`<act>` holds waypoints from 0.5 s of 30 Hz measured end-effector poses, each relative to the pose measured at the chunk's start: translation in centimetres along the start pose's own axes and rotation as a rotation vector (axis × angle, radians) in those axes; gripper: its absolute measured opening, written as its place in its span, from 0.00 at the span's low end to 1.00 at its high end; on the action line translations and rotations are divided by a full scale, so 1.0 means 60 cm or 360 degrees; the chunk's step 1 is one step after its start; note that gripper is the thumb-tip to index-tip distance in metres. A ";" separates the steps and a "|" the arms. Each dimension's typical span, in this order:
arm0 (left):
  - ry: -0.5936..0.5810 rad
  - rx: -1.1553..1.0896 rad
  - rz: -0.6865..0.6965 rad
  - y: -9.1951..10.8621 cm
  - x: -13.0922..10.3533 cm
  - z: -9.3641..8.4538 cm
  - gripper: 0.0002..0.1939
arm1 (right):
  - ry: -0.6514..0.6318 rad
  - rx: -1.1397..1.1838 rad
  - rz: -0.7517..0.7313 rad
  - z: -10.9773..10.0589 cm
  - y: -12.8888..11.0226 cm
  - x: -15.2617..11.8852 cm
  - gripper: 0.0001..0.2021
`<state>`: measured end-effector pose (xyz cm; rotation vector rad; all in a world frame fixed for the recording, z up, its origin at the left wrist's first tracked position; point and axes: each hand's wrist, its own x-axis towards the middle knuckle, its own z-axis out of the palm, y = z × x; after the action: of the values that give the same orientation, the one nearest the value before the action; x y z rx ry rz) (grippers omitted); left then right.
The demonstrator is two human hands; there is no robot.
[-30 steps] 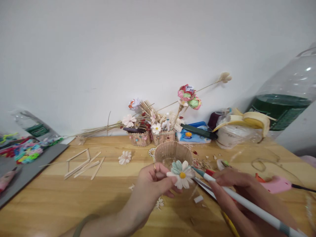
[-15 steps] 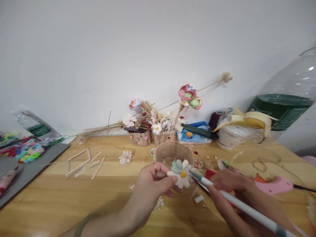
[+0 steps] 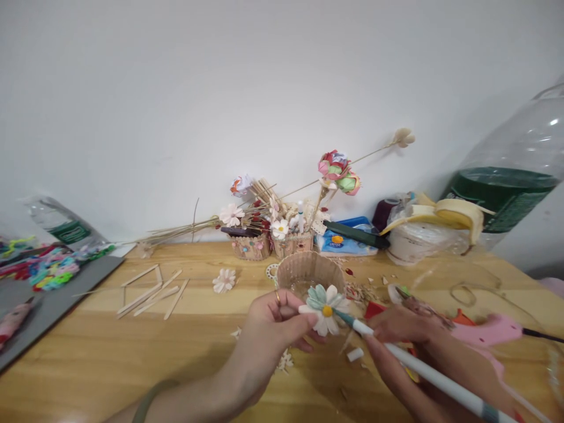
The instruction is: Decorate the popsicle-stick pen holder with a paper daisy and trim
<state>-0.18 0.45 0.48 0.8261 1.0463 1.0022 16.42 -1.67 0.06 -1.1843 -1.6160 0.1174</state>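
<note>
Between its thumb and fingers, my left hand (image 3: 282,329) pinches an artificial daisy (image 3: 325,310) by its left edge. The daisy has a yellow centre, white petals and several upper petals tinted pale teal. My right hand (image 3: 423,346) grips a white marker pen (image 3: 423,367) with a teal brush tip, which touches the daisy at the right of its centre. Behind the flower stands a round basket (image 3: 308,267) of wooden sticks, its lower part covered by the flower and my fingers.
Loose craft sticks (image 3: 141,299) and a pale flower (image 3: 224,281) lie on the left. Two decorated pots (image 3: 249,248) hold sticks and flowers at the back. A pink glue gun (image 3: 489,331), a banana peel (image 3: 460,214) and a large bottle (image 3: 506,170) are at right.
The pen tip has moved left and slightly down, from the outer end of a right-hand petal towards the yellow centre. My left hand and the daisy have hardly moved.
</note>
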 end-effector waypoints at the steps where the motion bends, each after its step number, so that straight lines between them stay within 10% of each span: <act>1: -0.0002 -0.0002 0.0002 0.000 0.000 0.000 0.14 | -0.0012 -0.0006 -0.0015 -0.002 0.002 0.001 0.08; 7: -0.0036 -0.0021 0.0009 0.000 -0.001 -0.002 0.11 | -0.0259 0.0037 -0.0161 -0.018 0.014 0.011 0.04; 15: -0.0021 -0.0016 0.0024 -0.001 0.000 -0.003 0.12 | -0.0225 0.0271 0.0335 -0.018 0.009 0.018 0.08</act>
<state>-0.30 0.46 0.37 0.8325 1.0248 1.0127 17.68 -1.13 0.90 -1.2321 -1.5643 0.4741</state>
